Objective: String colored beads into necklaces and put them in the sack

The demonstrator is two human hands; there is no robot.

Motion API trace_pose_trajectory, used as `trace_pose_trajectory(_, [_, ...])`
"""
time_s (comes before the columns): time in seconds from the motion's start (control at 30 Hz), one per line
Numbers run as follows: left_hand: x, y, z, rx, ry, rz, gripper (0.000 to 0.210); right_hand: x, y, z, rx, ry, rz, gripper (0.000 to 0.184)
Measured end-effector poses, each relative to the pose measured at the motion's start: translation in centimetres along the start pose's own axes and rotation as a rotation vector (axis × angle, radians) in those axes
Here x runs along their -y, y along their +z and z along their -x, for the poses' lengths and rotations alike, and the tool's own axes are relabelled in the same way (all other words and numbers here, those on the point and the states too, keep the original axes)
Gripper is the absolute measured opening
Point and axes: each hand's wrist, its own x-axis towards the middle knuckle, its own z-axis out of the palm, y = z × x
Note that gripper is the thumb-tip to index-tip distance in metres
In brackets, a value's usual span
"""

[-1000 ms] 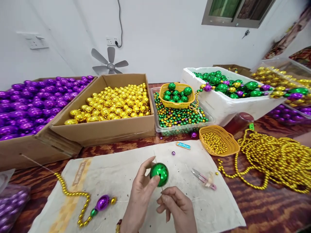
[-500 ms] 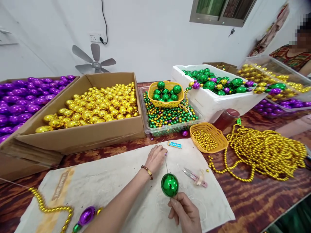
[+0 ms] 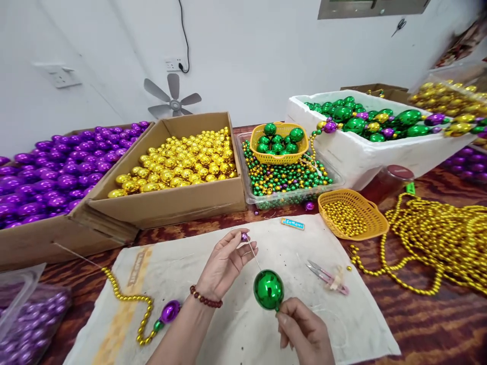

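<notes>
My left hand (image 3: 226,261) pinches a small purple bead (image 3: 244,236) between thumb and fingertips. From there a thin string (image 3: 254,256) slants down into a large shiny green ball bead (image 3: 269,289). My right hand (image 3: 304,327) grips the lower end of this ball, where a small green bead (image 3: 277,309) peeks out at the fingertips. On the white cloth (image 3: 228,329) to the left, a gold bead strand (image 3: 146,304) joins a green bead and a large purple bead (image 3: 170,311), partly behind my left forearm. Pink-handled snips (image 3: 327,278) lie right of my hands.
Behind stand a carton of gold balls (image 3: 178,203), a clear tray of mixed beads (image 3: 291,193) and a white foam box (image 3: 380,152). A yellow basket (image 3: 375,220) and piled gold strands (image 3: 441,243) are at right. Purple balls (image 3: 76,167) fill a carton at left.
My left hand has turned palm up and drawn the purple bead a little back, with the string still running to the green ball. The camera view has swung left.
</notes>
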Motion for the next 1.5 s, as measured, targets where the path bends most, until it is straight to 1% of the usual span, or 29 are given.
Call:
trace_pose_trajectory(0.17, [-0.1, -0.2, 0.6, -0.027, 0.017, 0.052, 0.01, 0.4, 0.4, 0.5, 0.026, 0.006, 0.03, 0.033])
trace_pose_trajectory(0.47, [-0.6, -0.2, 1.0, -0.033, 0.088, 0.018, 0.01, 0.4, 0.7, 0.5, 0.024, 0.016, 0.063, 0.033])
trace_pose_trajectory(0.67, [-0.7, -0.5, 1.0, -0.023, 0.173, -0.044, 0.015, 0.1, 0.9, 0.3, 0.003, 0.031, 0.052, 0.033])
trace_pose_trajectory(0.9, [-0.6, -0.5, 1.1, -0.04, 0.147, -0.032, 0.016, -0.1, 1.2, 0.3, -0.015, 0.056, 0.055, 0.034])
trace_pose_trajectory(1.0, [-0.4, -0.4, 1.4, -0.041, 0.158, -0.079, 0.023, -0.2, 1.5, 0.0, -0.03, 0.047, 0.038, 0.034])
trace_pose_trajectory(1.07, [-0.3, -0.4, 1.7, -0.033, 0.13, -0.121, 0.025, -0.4, 1.8, -0.4, -0.034, 0.04, 0.024, 0.033])
trace_pose_trajectory(1.17, [0.1, -0.6, 2.0, -0.043, 0.089, -0.197, 0.019, -0.7, 2.2, -1.3, 0.003, 0.055, 0.025, 0.032])
trace_pose_trajectory(1.27, [0.5, -1.1, 1.9, -0.107, 0.151, -0.296, 0.013, -1.1, 2.2, -2.1, 0.087, 0.079, 0.112, 0.028])
trace_pose_trajectory(1.33, [0.5, -1.2, 1.8, -0.136, 0.203, -0.355, 0.011, -1.3, 1.8, -2.6, 0.092, 0.034, 0.239, 0.027])
trace_pose_trajectory(1.4, [0.3, -0.9, 1.7, -0.151, 0.259, -0.408, 0.012, -1.1, 1.4, -3.0, 0.026, -0.079, 0.388, 0.028])
trace_pose_trajectory(1.5, [-0.5, 0.3, 1.9, -0.149, 0.345, -0.496, 0.013, 0.0, 0.8, -4.0, -0.069, -0.267, 0.552, 0.027])
